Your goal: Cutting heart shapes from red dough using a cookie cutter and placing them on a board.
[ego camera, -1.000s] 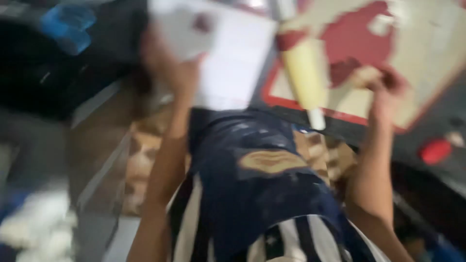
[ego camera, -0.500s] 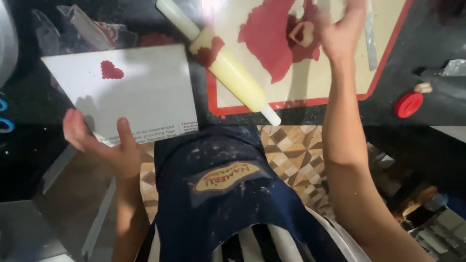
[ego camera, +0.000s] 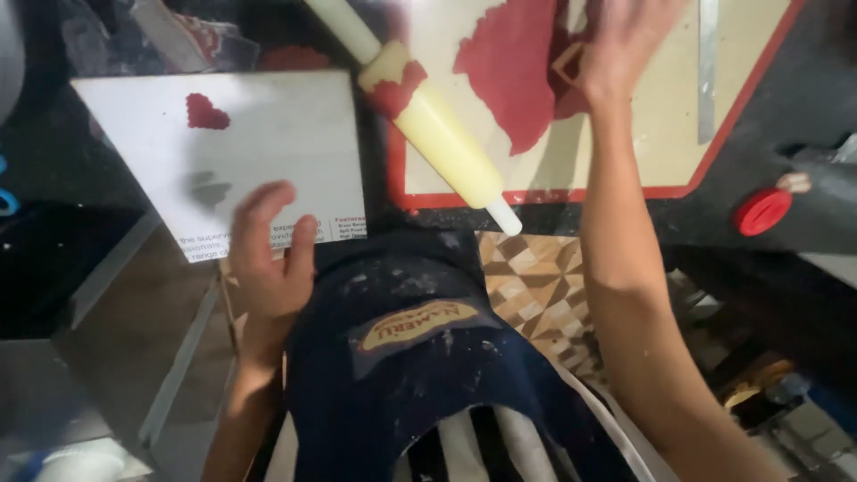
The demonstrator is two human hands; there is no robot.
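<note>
Red dough (ego camera: 513,67) beside right grip (ego camera: 616,49)

Your right hand (ego camera: 625,40) is motion-blurred and its fingertips run off the far edge, so you cannot tell how it grips the small cutter (ego camera: 571,67) on the red dough (ego camera: 513,67). The rolling pin (ego camera: 428,116) loses its far end at that edge. Your apron (ego camera: 420,375) hides the near counter edge.
</note>
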